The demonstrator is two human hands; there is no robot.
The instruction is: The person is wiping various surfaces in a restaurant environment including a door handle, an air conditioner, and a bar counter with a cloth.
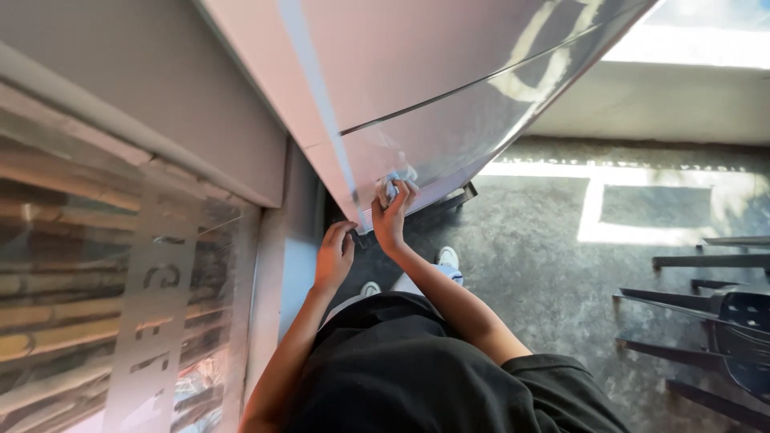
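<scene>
Right hand: the right hand [391, 218] is raised against the lower part of the glass door [449, 120]; its fingers are closed around a small pale cloth [391, 187], pressing it flat to the pane near the door's bottom edge
Left hand: the left hand [334, 255] sits just below and to the left of the right one; its fingers curl over the door's lower corner, gripping the edge of the frame; it holds nothing else
Cloth: bunched, light grey-blue; mostly hidden by the right fingers, with only its upper part showing above them; it touches the glass close to the bottom corner
Glass door: swung open and tilted across the top of the view; a pale vertical frame strip runs down its left side; the pane reflects bright light and a curved pale marking
Door base: a dark metal bracket [459, 195] shows just beyond the bottom edge, right of the hands
Window: a frosted-band window [152, 305] fills the left side, beside a grey wall post [281, 265]
Floor: dark speckled floor [545, 273] with sunlit patches; white shoes [447, 258] stand below the hands
Far right: dark chairs [722, 313] stand well apart from the door
</scene>
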